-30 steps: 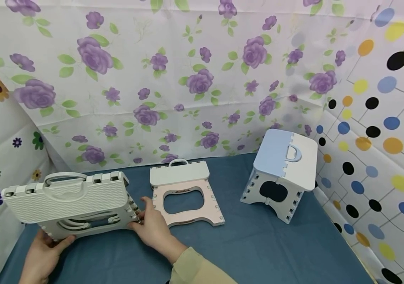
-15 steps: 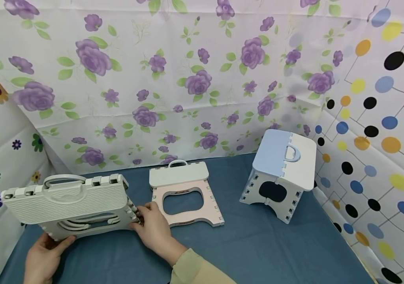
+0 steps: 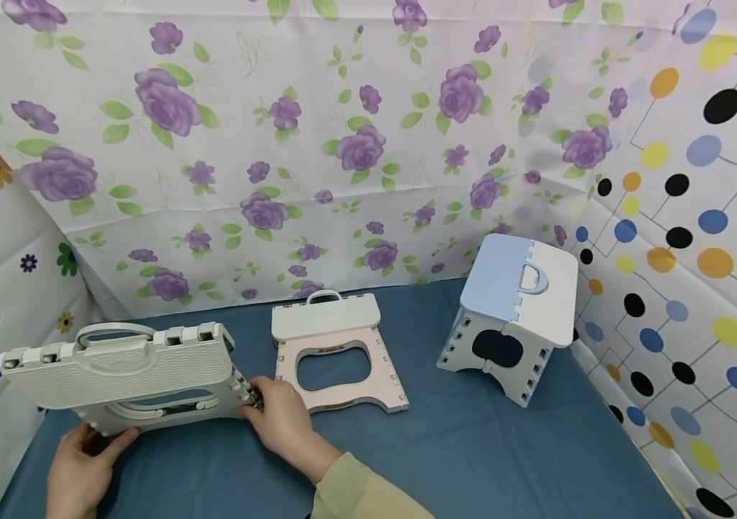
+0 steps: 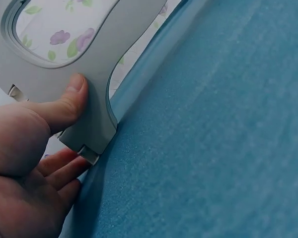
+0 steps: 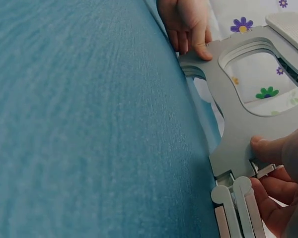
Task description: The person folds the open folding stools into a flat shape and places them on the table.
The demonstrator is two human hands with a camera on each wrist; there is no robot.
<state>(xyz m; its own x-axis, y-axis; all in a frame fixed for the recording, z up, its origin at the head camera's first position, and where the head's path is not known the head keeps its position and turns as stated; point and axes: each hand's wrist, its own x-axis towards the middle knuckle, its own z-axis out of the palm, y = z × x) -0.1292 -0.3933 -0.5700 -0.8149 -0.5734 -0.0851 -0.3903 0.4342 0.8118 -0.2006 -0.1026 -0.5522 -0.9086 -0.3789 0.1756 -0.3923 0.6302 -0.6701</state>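
A white folding stool (image 3: 148,364), partly folded, stands on its legs at the left of the head view, its ribbed top tilted toward me. My left hand (image 3: 81,468) grips the lower left corner of its leg panel. The left wrist view shows the thumb pressed on the grey-looking panel (image 4: 92,101) with the fingers behind its edge. My right hand (image 3: 282,418) holds the lower right side. In the right wrist view its thumb (image 5: 268,148) lies on the panel and its fingers bend around the hinged side edge. The far legs are mostly hidden.
A pink and white folding stool (image 3: 342,393) lies folded flat just right of my right hand. Further right, a blue and white folding stool (image 3: 501,346) stands unfolded. A blue cloth (image 3: 407,468) covers the table, with patterned curtains (image 3: 368,180) behind and at both sides.
The white stool's top has dropped slightly and its inner opening looks narrower. My right fingers, raised earlier, have drawn in around the stool's side. The left hand stays at its corner.
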